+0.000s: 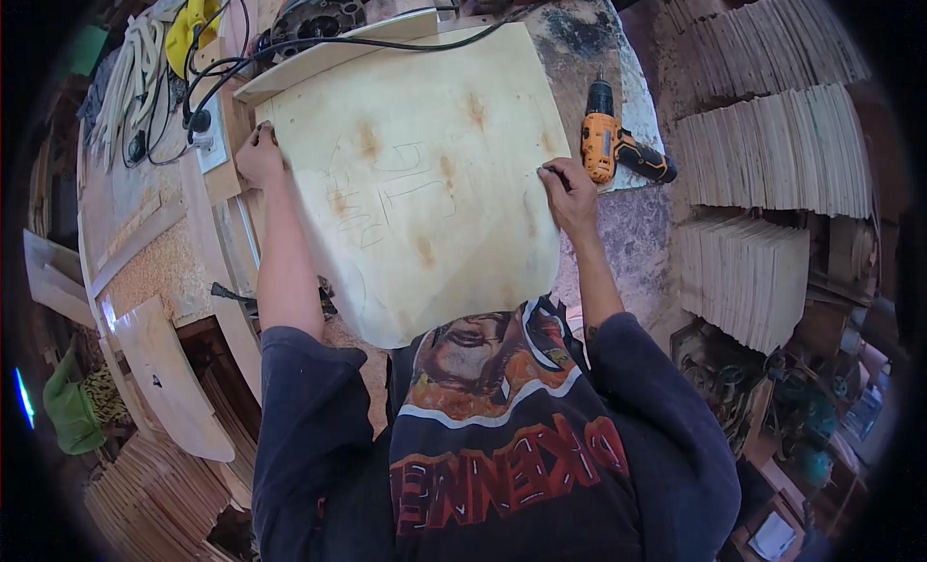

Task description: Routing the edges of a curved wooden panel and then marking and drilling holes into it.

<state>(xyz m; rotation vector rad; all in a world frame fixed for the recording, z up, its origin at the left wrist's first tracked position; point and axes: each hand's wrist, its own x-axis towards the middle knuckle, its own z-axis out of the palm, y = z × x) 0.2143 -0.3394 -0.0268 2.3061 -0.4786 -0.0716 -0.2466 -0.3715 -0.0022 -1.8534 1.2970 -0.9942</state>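
A pale plywood panel (454, 243) with pencil marks and brown smudges lies in front of me, its near edge close to my body. My left hand (259, 156) is closed on the panel's left edge, near its far corner. On the opposite side my right hand (572, 193) grips the right edge, fingers curled against it. Along the panel's far edge stands a narrow wooden strip (338, 55), with a black cable running across it. Just right of the panel an orange and black cordless drill (603, 142) rests on its side.
Behind the strip sits a red and black power tool (323, 16). A socket box (208, 142) with plugged cables and a yellow tool (191, 26) are at the far left. Tall stacks of curved wooden sheets (772, 156) stand to the right. More boards (169, 379) lean at the left.
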